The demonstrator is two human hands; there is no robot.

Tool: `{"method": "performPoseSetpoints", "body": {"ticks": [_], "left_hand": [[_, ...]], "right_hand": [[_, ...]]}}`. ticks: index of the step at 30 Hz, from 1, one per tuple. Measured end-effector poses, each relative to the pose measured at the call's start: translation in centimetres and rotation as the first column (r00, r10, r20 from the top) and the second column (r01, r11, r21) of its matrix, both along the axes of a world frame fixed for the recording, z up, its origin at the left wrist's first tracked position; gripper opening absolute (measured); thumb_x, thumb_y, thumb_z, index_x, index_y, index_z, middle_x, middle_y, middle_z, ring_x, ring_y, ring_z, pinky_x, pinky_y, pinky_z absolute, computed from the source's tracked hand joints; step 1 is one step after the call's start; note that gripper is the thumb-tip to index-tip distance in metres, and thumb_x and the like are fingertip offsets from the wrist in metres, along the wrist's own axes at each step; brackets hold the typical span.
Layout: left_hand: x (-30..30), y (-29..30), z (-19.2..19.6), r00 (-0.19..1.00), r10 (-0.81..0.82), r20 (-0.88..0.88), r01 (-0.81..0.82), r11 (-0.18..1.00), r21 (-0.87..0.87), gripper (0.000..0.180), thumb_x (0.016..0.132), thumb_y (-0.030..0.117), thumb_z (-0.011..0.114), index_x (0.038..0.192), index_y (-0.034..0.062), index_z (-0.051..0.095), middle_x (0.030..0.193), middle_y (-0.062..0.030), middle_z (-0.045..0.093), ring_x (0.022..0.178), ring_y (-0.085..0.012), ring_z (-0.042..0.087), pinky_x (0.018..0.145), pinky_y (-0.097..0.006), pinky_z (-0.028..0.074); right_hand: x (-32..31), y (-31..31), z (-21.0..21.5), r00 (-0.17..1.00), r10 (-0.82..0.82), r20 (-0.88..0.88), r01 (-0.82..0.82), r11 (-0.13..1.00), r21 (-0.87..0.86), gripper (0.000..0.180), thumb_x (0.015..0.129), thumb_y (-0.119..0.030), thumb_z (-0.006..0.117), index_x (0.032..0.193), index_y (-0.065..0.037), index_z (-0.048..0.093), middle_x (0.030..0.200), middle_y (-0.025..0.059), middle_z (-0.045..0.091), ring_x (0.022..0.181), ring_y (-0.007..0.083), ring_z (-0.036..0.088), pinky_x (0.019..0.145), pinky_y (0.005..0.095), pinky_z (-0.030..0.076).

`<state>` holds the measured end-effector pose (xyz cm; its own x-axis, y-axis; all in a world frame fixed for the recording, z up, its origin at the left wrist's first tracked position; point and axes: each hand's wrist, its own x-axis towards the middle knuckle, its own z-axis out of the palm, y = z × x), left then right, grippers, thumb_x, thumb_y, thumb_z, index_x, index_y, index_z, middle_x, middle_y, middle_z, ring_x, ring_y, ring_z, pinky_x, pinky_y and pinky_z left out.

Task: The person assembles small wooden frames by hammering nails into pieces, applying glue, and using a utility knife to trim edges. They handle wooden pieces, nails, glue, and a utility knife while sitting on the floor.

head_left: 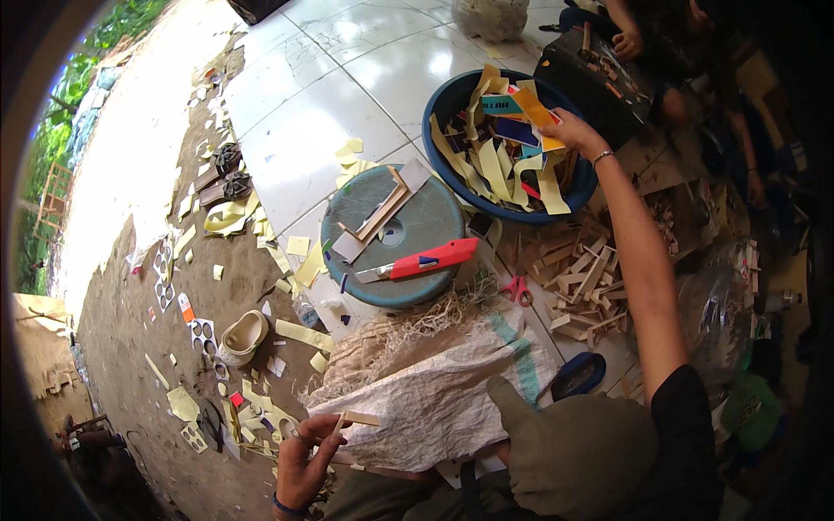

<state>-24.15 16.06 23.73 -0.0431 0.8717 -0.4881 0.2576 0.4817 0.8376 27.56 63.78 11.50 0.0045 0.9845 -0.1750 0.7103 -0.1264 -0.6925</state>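
Note:
Low at the left, my left hand (304, 464) is closed on a small wooden frame piece (360, 418) made of thin strips, held over the edge of a white woven sack (417, 373). My right arm stretches far forward. At the blue basin (512, 215), my right hand (575, 137) pinches an orange strip (534, 108) among yellow and coloured paper scraps. Between my hands stands a round grey-green stool (347, 204). On it lie a red utility knife (434, 260), blade pointing left, and an angled wooden frame piece (378, 213) beside a grey strip (413, 178).
Right of the sack is a heap of small wooden pieces (582, 282), with red-handled scissors (517, 291) beside it. A beige clog (243, 337), dark sandals (224, 178) and scattered scraps lie on the dirt at left. Another person's hand (627, 45) shows beyond the basin.

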Motion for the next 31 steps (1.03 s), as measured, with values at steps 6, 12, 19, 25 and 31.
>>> {"method": "performPoseSetpoints", "body": {"ticks": [6,12,19,25,31], "left_hand": [[0.0,-0.3,0.2,1.000,0.003,-0.023,-0.003,1.000,0.019,0.025,0.098,0.001,0.066,0.123,-0.0033,0.063,0.108,-0.0106,0.075,0.090,-0.0173,0.073,0.079,-0.029,0.056],[-0.1,-0.6,0.1,1.000,0.018,0.006,-0.018,1.000,0.019,0.026,0.098,0.000,0.066,0.124,-0.0031,0.062,0.109,-0.0109,0.075,0.091,-0.0177,0.073,0.080,-0.029,0.056],[0.1,-0.6,0.3,1.000,0.015,0.024,-0.016,0.999,0.033,0.026,0.098,-0.001,0.065,0.124,-0.0036,0.062,0.113,-0.0119,0.075,0.092,-0.0176,0.073,0.081,-0.029,0.056],[0.1,-0.5,0.9,1.000,-0.024,0.017,0.024,1.000,-0.011,0.026,0.102,0.005,0.063,0.126,-0.0022,0.060,0.117,-0.0113,0.072,0.095,-0.0154,0.068,0.085,-0.029,0.055],[-0.1,-1.1,0.5,0.999,-0.037,0.014,0.037,0.999,-0.011,0.027,0.103,0.007,0.063,0.129,-0.0012,0.059,0.119,-0.0118,0.071,0.097,-0.0159,0.068,0.086,-0.030,0.055]], "right_hand": [[-0.1,0.5,0.9,0.977,-0.081,0.196,0.082,0.997,0.004,0.057,0.094,-0.053,0.069,0.098,0.004,0.074,0.088,0.0140,0.074,0.079,0.0203,0.070,0.074,0.0327,0.053],[0.3,0.0,0.9,0.985,-0.164,0.053,0.163,0.986,0.023,0.069,0.097,-0.064,0.060,0.092,0.004,0.076,0.084,0.0106,0.073,0.074,0.0167,0.067,0.071,0.0314,0.052],[2.9,0.2,-0.8,0.982,-0.153,-0.112,0.166,0.979,0.119,0.045,0.098,-0.040,0.070,0.111,0.002,0.073,0.095,0.0063,0.074,0.086,0.0104,0.066,0.079,0.0272,0.052],[2.2,0.0,-1.2,0.954,-0.172,0.245,0.098,0.953,0.287,0.034,0.094,-0.024,0.069,0.124,-0.009,0.068,0.111,0.0122,0.074,0.101,0.0250,0.072,0.088,0.0344,0.055],[-4.6,-0.8,1.5,0.783,-0.256,0.567,0.011,0.917,0.400,0.043,0.097,-0.033,0.061,0.138,-0.017,0.059,0.131,0.0131,0.067,0.122,0.0269,0.065,0.107,0.0495,0.043]]}}
